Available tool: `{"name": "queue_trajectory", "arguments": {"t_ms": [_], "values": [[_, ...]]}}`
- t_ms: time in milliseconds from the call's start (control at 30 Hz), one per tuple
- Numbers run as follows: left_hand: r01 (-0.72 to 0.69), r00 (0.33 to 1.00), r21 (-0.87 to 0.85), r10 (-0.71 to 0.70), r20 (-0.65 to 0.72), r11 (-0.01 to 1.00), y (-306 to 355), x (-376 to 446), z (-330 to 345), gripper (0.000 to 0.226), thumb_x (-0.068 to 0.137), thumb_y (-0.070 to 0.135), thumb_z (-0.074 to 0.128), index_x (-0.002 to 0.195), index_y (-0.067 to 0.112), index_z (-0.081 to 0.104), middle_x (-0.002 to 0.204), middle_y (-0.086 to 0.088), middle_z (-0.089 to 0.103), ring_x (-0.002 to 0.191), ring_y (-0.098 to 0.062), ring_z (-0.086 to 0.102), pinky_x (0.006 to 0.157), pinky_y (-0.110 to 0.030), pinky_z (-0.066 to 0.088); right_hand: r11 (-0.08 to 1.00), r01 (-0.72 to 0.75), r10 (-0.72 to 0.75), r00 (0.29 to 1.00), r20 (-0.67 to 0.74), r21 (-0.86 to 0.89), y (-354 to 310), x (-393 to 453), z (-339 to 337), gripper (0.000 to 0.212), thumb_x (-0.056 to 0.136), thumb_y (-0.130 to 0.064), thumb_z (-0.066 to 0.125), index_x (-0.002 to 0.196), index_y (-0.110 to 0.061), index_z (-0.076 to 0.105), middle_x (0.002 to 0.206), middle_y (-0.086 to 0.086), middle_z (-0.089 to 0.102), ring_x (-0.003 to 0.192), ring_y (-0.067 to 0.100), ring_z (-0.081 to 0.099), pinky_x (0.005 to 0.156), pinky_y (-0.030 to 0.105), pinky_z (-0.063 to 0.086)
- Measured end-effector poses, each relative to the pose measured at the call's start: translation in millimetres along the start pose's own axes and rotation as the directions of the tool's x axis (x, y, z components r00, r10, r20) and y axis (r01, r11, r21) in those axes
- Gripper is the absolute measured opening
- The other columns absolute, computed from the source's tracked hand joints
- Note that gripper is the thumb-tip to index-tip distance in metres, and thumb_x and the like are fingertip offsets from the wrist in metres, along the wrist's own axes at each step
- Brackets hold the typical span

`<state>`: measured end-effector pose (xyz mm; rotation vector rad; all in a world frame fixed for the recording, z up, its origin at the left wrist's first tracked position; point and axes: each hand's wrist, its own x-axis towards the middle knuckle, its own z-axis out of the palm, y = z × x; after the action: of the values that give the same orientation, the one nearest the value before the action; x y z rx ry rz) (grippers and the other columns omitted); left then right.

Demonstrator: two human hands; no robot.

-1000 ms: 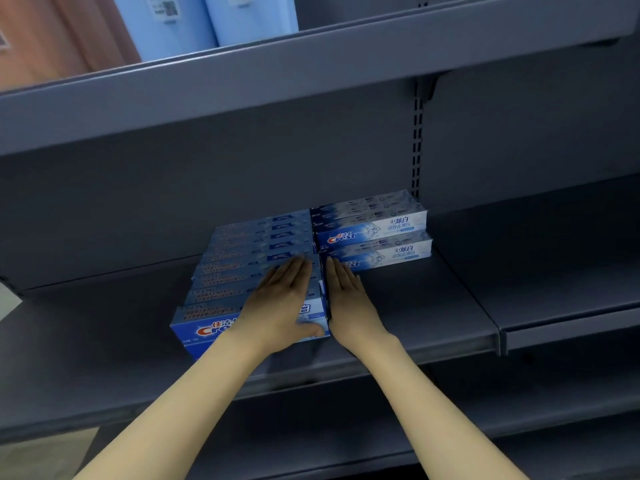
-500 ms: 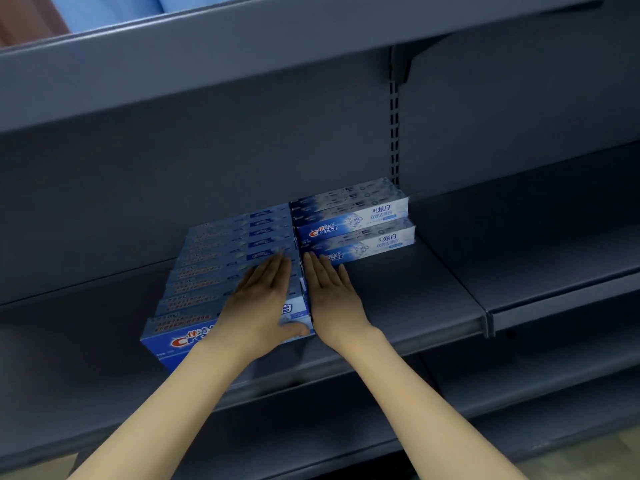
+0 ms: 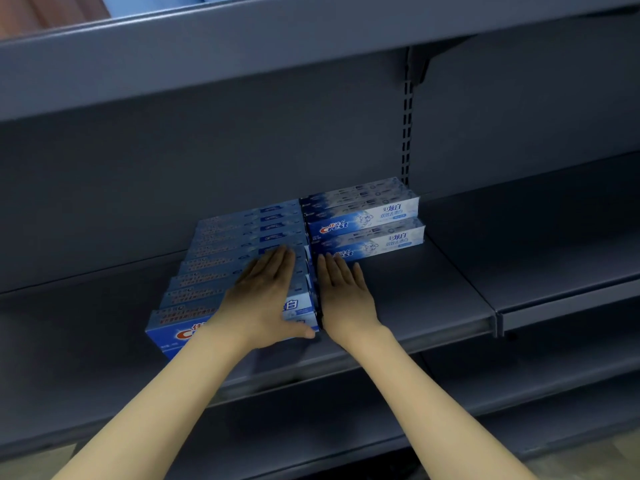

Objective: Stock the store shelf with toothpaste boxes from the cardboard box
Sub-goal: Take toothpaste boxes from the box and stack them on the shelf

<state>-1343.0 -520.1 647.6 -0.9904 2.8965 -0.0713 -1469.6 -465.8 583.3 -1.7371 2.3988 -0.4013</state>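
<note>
From the head view, we had both hands on the shelf (image 3: 433,306), squaring up a row of toothpaste boxes (image 3: 228,271) that ran front to back on the left half of the bay. Our left hand (image 3: 266,299) lay flat on top of the row near its front, fingers straight and together, thumb lying along the front box's lower edge; it pressed rather than gripped. Our right hand (image 3: 343,296) was also flat, fingers straight, resting on the shelf just beside the row's right ends, its edge against them. Neither hand held anything. A stack (image 3: 363,220) of boxes sat behind the right hand, touching the row's far right corner, near the slotted upright (image 3: 407,133). The cardboard box was out of view.

We judged this to be the tidying step after a placement: the row fanned slightly, so the next move called for a light push to line the ends up, then letting go and going back to the cardboard box for more.

Against the frame half a second earlier, our hands kept the same flat pose on the row and shelf; the boxes had not visibly shifted, and only the framing differed slightly.
</note>
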Motion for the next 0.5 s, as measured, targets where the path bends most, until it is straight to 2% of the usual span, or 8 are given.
{"name": "queue_trajectory", "arguments": {"t_ms": [100,167,267,500], "values": [[0.007,1.000,-0.036,-0.006,0.023,0.999,-3.2,-1.1,-1.5,0.126,0.069,0.077,0.054,0.147,0.008,-0.017,0.156,-0.005,-0.020,0.145,-0.017,-0.014,0.115,-0.027,-0.008,0.998,-0.049,0.049,0.999,0.002,-0.030,2.3,-2.7,-2.5,0.072,0.100,-0.021,0.037,0.148,-0.005,-0.014,0.159,0.008,-0.011,0.146,0.021,-0.011,0.116,0.037,-0.012],[-0.005,1.000,-0.045,0.006,0.010,0.999,-5.1,0.3,0.1,0.121,0.073,0.074,0.053,0.148,0.008,-0.016,0.156,-0.005,-0.019,0.145,-0.017,-0.013,0.115,-0.027,-0.007,0.998,-0.051,0.052,0.999,0.017,-0.046,2.4,-3.7,-1.8,0.068,0.100,-0.018,0.034,0.149,-0.005,-0.010,0.159,0.009,-0.010,0.146,0.022,-0.011,0.116,0.039,-0.011],[-0.016,1.000,-0.065,0.015,-0.017,0.998,-7.2,2.4,3.6,0.113,0.079,0.065,0.054,0.148,0.008,-0.015,0.157,-0.005,-0.018,0.145,-0.017,-0.012,0.115,-0.026,-0.007,0.997,-0.029,0.032,0.998,0.047,-0.068,-1.3,-2.4,1.2,0.065,0.101,-0.025,0.033,0.150,-0.007,-0.006,0.159,0.008,-0.010,0.146,0.021,-0.011,0.116,0.039,-0.011],[-0.019,0.999,-0.058,0.017,-0.039,0.998,-8.5,3.9,8.0,0.113,0.079,0.066,0.053,0.148,0.008,-0.015,0.157,-0.005,-0.018,0.145,-0.016,-0.012,0.115,-0.025,-0.008,0.998,-0.025,0.028,0.998,0.054,-0.060,-3.9,-0.5,4.2,0.061,0.103,-0.026,0.028,0.151,-0.007,-0.004,0.159,0.006,-0.008,0.147,0.020,-0.009,0.117,0.038,-0.009]]}}
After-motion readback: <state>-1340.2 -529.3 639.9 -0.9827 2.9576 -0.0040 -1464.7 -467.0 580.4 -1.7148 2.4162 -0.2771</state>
